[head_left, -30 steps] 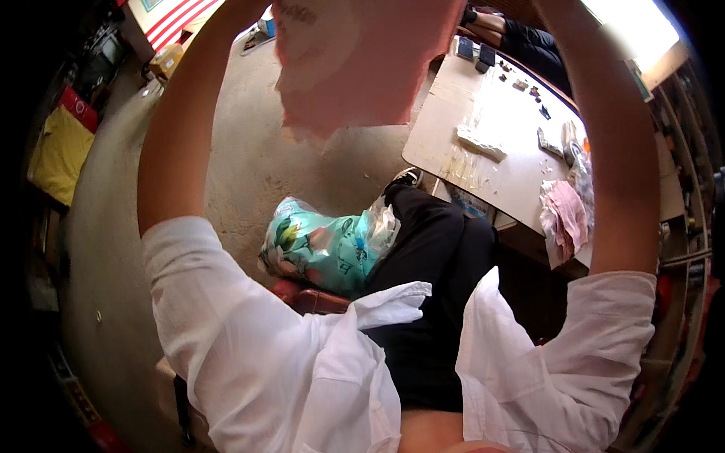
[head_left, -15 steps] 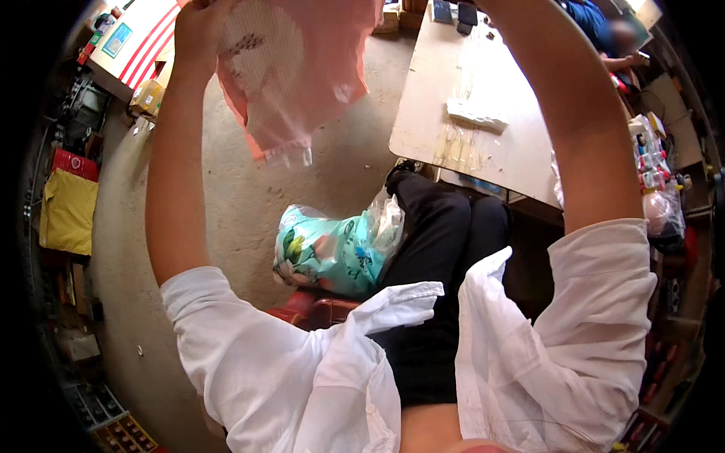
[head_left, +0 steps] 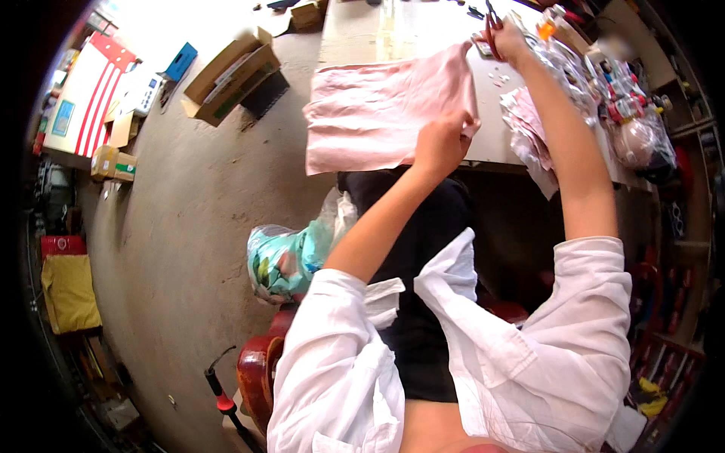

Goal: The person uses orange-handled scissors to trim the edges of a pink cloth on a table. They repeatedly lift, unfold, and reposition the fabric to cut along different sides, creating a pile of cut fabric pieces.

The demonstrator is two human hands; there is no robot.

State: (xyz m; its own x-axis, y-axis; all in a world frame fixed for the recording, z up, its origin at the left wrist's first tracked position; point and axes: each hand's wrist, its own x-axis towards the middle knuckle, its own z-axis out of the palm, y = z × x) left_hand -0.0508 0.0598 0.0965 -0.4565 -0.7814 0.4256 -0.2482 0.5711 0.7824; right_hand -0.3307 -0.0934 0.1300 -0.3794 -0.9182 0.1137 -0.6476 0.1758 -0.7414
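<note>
Cloth (head_left: 377,117) spreads at twelve o'clock in my view, overlapping the table (head_left: 355,30). I see the left hand (head_left: 442,145), fingers closed on its four-o'clock edge. Toward two from it, the right hand (head_left: 514,44) curls its fingers round scissors (head_left: 490,35); a bag (head_left: 281,264) sits at seven.

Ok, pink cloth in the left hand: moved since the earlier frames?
Yes, rightward relative to the table: half a second ago the pink cloth hung left of it; now it overlaps the table's left part.
</note>
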